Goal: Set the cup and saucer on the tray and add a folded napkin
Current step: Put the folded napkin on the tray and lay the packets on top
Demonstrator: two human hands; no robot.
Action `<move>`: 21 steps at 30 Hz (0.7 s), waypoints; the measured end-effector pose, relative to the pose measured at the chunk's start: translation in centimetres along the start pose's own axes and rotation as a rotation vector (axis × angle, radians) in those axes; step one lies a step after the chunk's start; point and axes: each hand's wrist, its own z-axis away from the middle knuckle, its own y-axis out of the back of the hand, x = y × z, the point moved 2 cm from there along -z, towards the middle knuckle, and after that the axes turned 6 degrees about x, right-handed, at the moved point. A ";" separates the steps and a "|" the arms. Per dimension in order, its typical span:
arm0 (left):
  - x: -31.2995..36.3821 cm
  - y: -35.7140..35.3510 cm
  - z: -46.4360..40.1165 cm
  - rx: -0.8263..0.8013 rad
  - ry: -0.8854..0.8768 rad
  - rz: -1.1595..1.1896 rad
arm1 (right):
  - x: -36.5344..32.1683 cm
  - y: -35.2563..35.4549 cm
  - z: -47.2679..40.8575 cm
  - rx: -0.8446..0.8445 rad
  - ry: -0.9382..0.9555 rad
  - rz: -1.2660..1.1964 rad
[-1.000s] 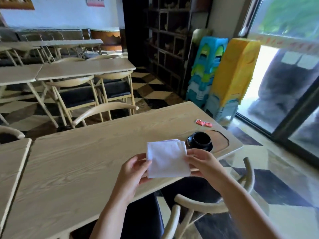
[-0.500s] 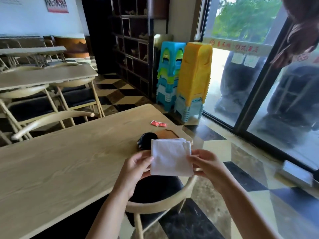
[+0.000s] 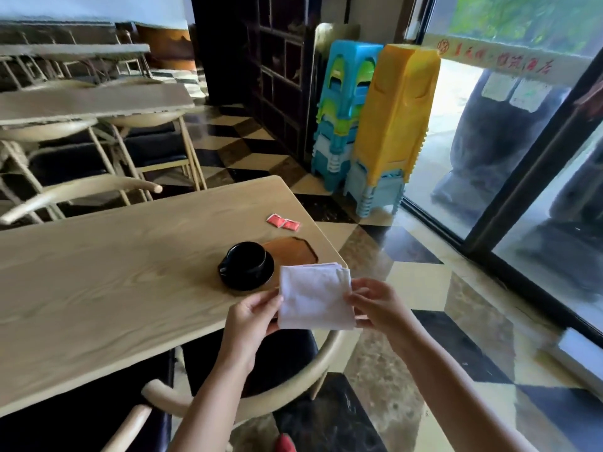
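white folded napkin (image 3: pixel 316 296) is held up in the air w/ both hands, just near of the table's near-right corner, roughly square, layered folded edges showing at its far-right corner. left hand (image 3: pixel 253 316) pinches the napkin's left edge, thumb on the face, fingers curled behind. right hand (image 3: pixel 375 303) grips the right edge, fingertips (image 3: pixel 354 296) closed on the cloth. neither hand touches the table.

just far-left of the napkin: black cup (image 3: pixel 246 258) sitting on a black saucer (image 3: pixel 247 276), both on the wood table (image 3: pixel 98 288). handle side can't tell for sure. saucer's right rim meets or overlaps the left end of a brown wooden tray (image 3: pixel 293 251), which lies at the table's right end; most of the saucer looks to be on bare tabletop, exact overlap unclear. napkin hides the tray's near edge.

farther back on the table, two small red packets (image 3: pixel 283 222) side by side, apart from the tray.

near edge: curved pale wood chair (image 3: pixel 261 394) w/ dark seat under the arms. far right on the checkered floor, stacks of blue-green stools (image 3: pixel 346 102) and yellow stools (image 3: pixel 396 115) beside a glass door (image 3: pixel 522 158). more tables + chairs far left.
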 end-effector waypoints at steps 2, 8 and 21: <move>0.0 -0.8 -2.3 0.008 0.001 -0.026 | -0.5 -0.1 -2.9 -0.017 0.007 0.030; 0.9 -3.4 -9.2 0.025 0.027 -0.095 | -2.1 -0.1 -10.9 -0.043 -0.032 0.055; -3.3 -6.7 -21.1 0.322 0.088 -0.226 | 0.9 -2.5 -26.3 -0.128 -0.192 0.128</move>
